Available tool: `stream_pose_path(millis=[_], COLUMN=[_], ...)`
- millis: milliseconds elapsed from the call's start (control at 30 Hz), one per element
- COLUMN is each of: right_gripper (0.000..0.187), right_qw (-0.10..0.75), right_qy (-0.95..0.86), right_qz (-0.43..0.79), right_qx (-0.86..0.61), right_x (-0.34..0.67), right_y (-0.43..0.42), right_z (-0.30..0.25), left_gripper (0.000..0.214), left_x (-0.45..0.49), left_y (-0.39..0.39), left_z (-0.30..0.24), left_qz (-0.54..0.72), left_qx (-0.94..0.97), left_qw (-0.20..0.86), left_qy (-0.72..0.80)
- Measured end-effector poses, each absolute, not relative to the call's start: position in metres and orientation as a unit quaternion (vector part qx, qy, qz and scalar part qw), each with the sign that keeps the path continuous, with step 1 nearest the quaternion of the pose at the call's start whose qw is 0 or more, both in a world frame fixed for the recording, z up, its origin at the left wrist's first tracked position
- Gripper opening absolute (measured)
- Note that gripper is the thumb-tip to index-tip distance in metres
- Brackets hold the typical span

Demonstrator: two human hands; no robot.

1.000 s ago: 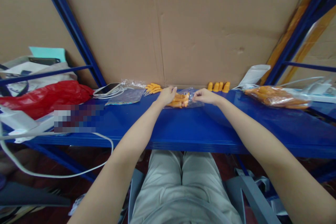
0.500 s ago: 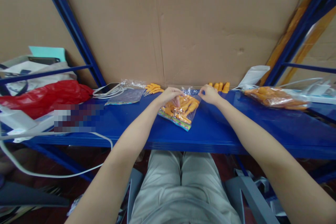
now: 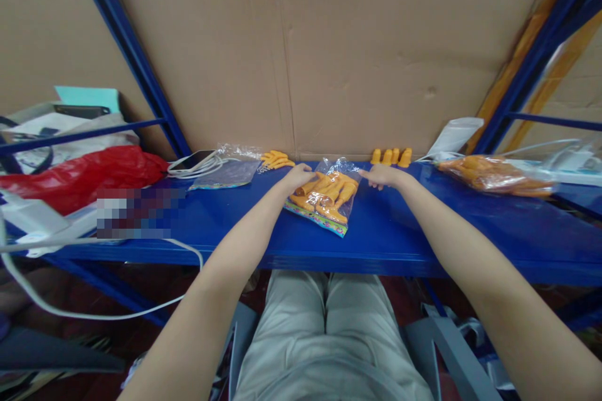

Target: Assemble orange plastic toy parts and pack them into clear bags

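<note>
Where the two hands converge, one clear plastic bag (image 3: 345, 166) lies on the blue worktop (image 3: 376, 229), between the fingers of the left hand (image 3: 298, 177) and those of the right hand (image 3: 385, 176). It contains several smooth, tapered orange pieces (image 3: 332, 191); overlap prevents an exact count. One patterned strip (image 3: 316, 220) borders its near edge. The left fingers bend at the bag's upper left side; the right fingers, partly curled, are just beside its upper right corner. Whether either set grips the film cannot be determined. Four orange caps (image 3: 392, 156) stand in a row behind the right hand. One flat bag (image 3: 226, 175) lies farther left.
</note>
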State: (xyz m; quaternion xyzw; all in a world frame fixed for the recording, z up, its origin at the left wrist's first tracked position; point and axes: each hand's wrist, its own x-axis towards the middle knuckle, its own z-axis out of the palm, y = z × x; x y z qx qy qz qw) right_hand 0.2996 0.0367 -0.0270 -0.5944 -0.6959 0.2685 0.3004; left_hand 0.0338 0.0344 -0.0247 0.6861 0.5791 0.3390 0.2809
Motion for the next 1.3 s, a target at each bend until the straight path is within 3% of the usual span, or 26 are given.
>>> stream_pose_path(millis=[100,267,433,767,1067,1300], right_gripper=[0.042,0.026,0.022,0.028,0.027,0.03], right_qw=[0.261,0.296,0.334,0.43,0.466,0.464], right_qy=[-0.627,-0.584,-0.568,-0.547,-0.523,-0.526], right_qz=[0.35,0.419,0.45,0.461,0.444,0.443], right_qx=[-0.645,-0.629,-0.603,-0.551,-0.559,-0.559], right_x=[0.294,0.272,0.263,0.258,0.26,0.263], right_y=[0.026,0.007,0.002,0.005,0.011,0.01], right_z=[-0.022,-0.015,-0.018,-0.027,-0.025,-0.028], left_gripper=[0.022,0.012,0.036,0.022,0.027,0.024], left_x=[0.036,0.033,0.029,0.025,0.028,0.025], left_y=[0.031,0.033,0.042,0.041,0.048,0.045], left_z=[-0.022,-0.021,-0.026,-0.026,-0.025,-0.028], left_qz=[0.35,0.334,0.3,0.364,0.447,0.432], left_qx=[0.67,0.635,0.597,0.594,0.526,0.54], left_qw=[0.305,0.367,0.442,0.457,0.501,0.513], left_qy=[0.579,0.592,0.599,0.553,0.522,0.508])
